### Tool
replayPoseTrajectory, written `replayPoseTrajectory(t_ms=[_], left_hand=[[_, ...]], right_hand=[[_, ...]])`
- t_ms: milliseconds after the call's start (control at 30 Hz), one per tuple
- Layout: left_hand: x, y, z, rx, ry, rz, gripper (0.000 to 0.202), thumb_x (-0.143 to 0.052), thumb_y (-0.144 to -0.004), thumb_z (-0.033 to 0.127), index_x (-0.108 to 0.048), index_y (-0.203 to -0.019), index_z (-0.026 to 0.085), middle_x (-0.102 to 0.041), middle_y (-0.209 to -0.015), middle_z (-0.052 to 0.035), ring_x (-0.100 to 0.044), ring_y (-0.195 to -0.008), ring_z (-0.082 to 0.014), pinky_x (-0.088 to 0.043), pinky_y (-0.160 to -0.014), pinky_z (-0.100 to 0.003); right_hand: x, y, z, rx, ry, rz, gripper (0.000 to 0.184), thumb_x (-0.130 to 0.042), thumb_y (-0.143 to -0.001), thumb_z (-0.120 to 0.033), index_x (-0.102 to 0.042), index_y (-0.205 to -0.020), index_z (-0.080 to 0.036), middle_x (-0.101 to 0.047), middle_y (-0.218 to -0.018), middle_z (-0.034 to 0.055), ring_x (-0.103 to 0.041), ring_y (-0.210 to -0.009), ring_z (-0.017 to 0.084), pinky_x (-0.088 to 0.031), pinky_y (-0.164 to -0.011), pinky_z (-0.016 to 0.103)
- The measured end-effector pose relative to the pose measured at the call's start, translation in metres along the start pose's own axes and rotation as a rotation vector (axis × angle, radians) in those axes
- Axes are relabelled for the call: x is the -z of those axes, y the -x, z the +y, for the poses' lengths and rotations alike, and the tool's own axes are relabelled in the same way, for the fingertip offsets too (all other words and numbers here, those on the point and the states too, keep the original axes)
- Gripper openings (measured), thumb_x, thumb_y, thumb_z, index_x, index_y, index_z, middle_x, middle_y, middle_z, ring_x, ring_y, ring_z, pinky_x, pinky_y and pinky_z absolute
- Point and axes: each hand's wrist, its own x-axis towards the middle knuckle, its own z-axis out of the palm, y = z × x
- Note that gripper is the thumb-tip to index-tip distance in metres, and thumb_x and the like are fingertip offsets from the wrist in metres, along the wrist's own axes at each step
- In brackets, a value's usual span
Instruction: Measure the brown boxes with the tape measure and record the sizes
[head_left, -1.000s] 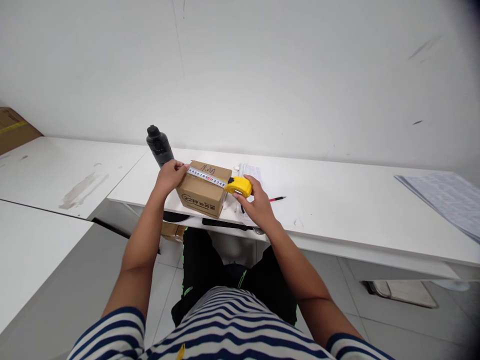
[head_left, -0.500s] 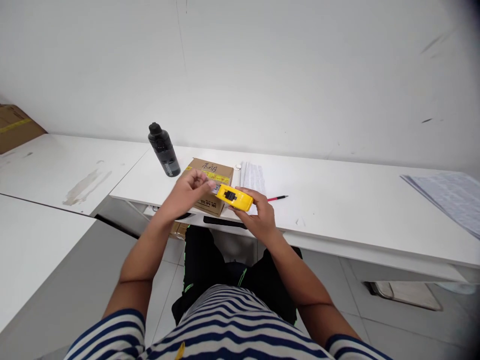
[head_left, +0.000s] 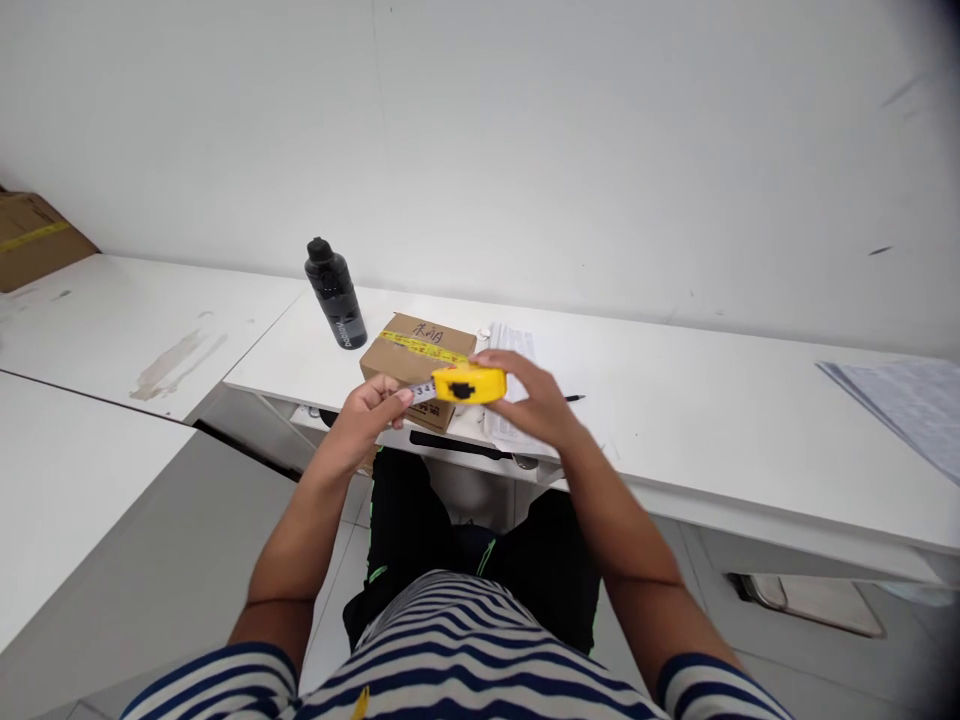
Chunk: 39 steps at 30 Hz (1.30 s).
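My right hand (head_left: pixel 536 400) is closed around the yellow case of a tape measure (head_left: pixel 480 384), which has a black button on its side. A short length of the pale blade (head_left: pixel 423 393) runs out to the left, and my left hand (head_left: pixel 369 415) pinches its end between thumb and fingers. Just behind and beneath the tape lies a brown cardboard box (head_left: pixel 401 358) with yellow printed tape and black handwriting across its top. My hands and the tape cover part of its front right side.
A dark water bottle (head_left: pixel 336 295) stands left of the box. Printed sheets (head_left: pixel 513 342) lie to its right, with a pen (head_left: pixel 574 398) partly hidden by my right hand. More papers (head_left: pixel 896 405) rest at the far right; another carton (head_left: pixel 37 240) sits far left.
More of the blade now shows between my hands. My left hand has come down toward the table's front edge, and the tape case has turned more level. The view has shifted slightly.
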Motion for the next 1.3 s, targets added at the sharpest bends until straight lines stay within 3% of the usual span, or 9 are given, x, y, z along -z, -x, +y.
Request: replayPoseTrajectory(t_ms=[133,233,367,467,533,633,767,1067,1300], left_hand=[[0.029,0.012,-0.02,-0.062,0.132,0.268,0.036,-0.074,-0.077,0.042,-0.048,-0.066,0.02,-0.047,-0.054,0.0062,-0.044,-0.053,-0.0081,-0.037,-0.058,-0.022],[0.036,0.019,-0.044,0.001,0.194,0.335,0.04,-0.074,-0.075,0.043,-0.044,-0.062,0.019,-0.045,-0.054,0.0063,-0.042,-0.051,-0.0077,-0.036,-0.054,-0.021],[0.017,0.015,-0.073,0.103,0.142,0.33,0.043,-0.073,-0.073,0.054,-0.048,-0.064,0.019,-0.051,-0.063,0.003,-0.046,-0.057,-0.0094,-0.038,-0.055,-0.022],[0.001,-0.002,-0.082,0.01,0.023,0.627,0.047,-0.08,-0.065,0.051,-0.059,-0.093,0.02,-0.062,-0.106,-0.0056,-0.06,-0.096,-0.0176,-0.05,-0.079,-0.027],[-0.004,-0.016,-0.085,-0.044,-0.039,0.802,0.072,-0.087,-0.06,0.042,-0.053,-0.12,0.022,-0.048,-0.14,-0.0106,-0.05,-0.128,-0.0239,-0.046,-0.102,-0.034],[-0.01,-0.036,-0.087,0.014,0.062,0.766,0.097,-0.085,-0.066,0.042,-0.031,-0.144,0.023,-0.027,-0.158,-0.0171,-0.039,-0.143,-0.0271,-0.038,-0.116,-0.038],[-0.02,-0.056,-0.089,0.006,0.212,0.75,0.105,-0.084,-0.071,0.042,-0.016,-0.15,0.023,-0.023,-0.161,-0.0195,-0.041,-0.144,-0.0261,-0.038,-0.118,-0.037],[-0.03,-0.063,-0.087,-0.098,0.219,0.766,0.086,-0.08,-0.075,0.035,-0.025,-0.14,0.023,-0.034,-0.155,-0.0173,-0.046,-0.141,-0.0219,-0.04,-0.117,-0.034],[-0.007,-0.056,-0.077,-0.079,0.125,0.684,0.065,-0.08,-0.073,0.032,-0.04,-0.124,0.021,-0.054,-0.137,-0.0149,-0.056,-0.127,-0.0235,-0.047,-0.108,-0.038]], right_hand=[[0.049,-0.069,0.04,-0.012,0.323,-0.12,0.033,-0.06,-0.086,-0.027,-0.063,-0.119,-0.024,-0.069,-0.127,0.0074,-0.064,-0.117,0.028,-0.051,-0.096,0.046],[0.066,-0.124,0.06,-0.149,0.709,-0.287,0.036,-0.056,-0.083,-0.014,-0.061,-0.117,-0.025,-0.071,-0.114,0.0065,-0.065,-0.097,0.026,-0.047,-0.075,0.035],[0.045,-0.168,0.066,-0.183,0.948,-0.626,0.041,-0.054,-0.082,-0.004,-0.058,-0.116,-0.026,-0.071,-0.109,0.0054,-0.063,-0.087,0.021,-0.035,-0.063,0.028],[0.016,-0.176,0.058,-0.118,1.009,-0.782,0.045,-0.054,-0.082,0.0,-0.057,-0.12,-0.024,-0.067,-0.116,0.0079,-0.063,-0.088,0.02,-0.032,-0.062,0.027],[0.001,-0.177,0.052,-0.113,1.061,-0.823,0.043,-0.053,-0.085,-0.001,-0.056,-0.121,-0.023,-0.065,-0.119,0.0105,-0.063,-0.084,0.019,-0.031,-0.061,0.028],[-0.007,-0.175,0.046,-0.156,1.114,-0.835,0.035,-0.052,-0.088,-0.005,-0.057,-0.12,-0.019,-0.063,-0.116,0.0138,-0.062,-0.079,0.019,-0.03,-0.059,0.028],[-0.005,-0.172,0.047,-0.184,1.117,-0.828,0.034,-0.049,-0.09,-0.006,-0.056,-0.121,-0.019,-0.062,-0.115,0.013,-0.062,-0.077,0.018,-0.031,-0.058,0.028],[-0.001,-0.161,0.052,-0.182,1.136,-0.782,0.048,-0.047,-0.085,0.002,-0.05,-0.128,-0.02,-0.06,-0.121,0.012,-0.062,-0.079,0.018,-0.031,-0.057,0.028],[0.008,-0.159,0.046,-0.19,1.176,-0.703,0.045,-0.049,-0.088,-0.002,-0.05,-0.129,-0.02,-0.063,-0.121,0.0127,-0.064,-0.081,0.02,-0.028,-0.059,0.03]])
